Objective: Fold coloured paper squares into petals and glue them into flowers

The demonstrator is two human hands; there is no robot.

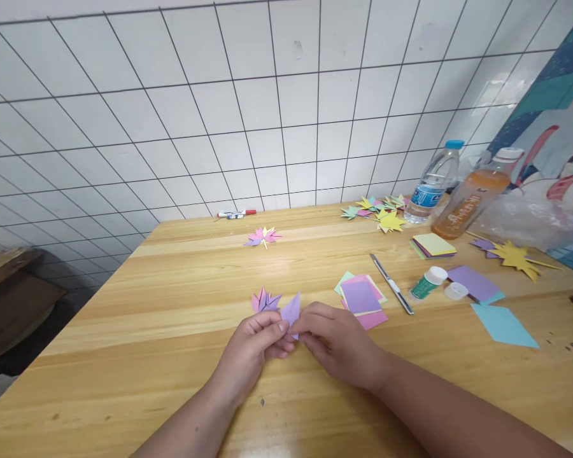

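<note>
A folded piece of purple paper (291, 310) is held upright between my two hands, just above the table. My left hand (262, 340) pinches its lower left side between thumb and fingers. From the other side, the fingertips of my right hand (334, 340) grip its right edge. The paper's lower part is partly hidden by my fingers. Right behind my left hand lie pink and purple folded paper pieces (265, 300). A stack of square paper sheets (360, 297), purple on top, lies just beyond my right hand.
On the wooden table (181, 286) are a utility knife (391, 284), a glue stick (428, 283), its cap (456, 291) and a blue sheet (503, 326). Finished paper leaves (389, 221), a water bottle (432, 184) and an orange drink bottle (472, 197) stand farther back, near the tiled wall.
</note>
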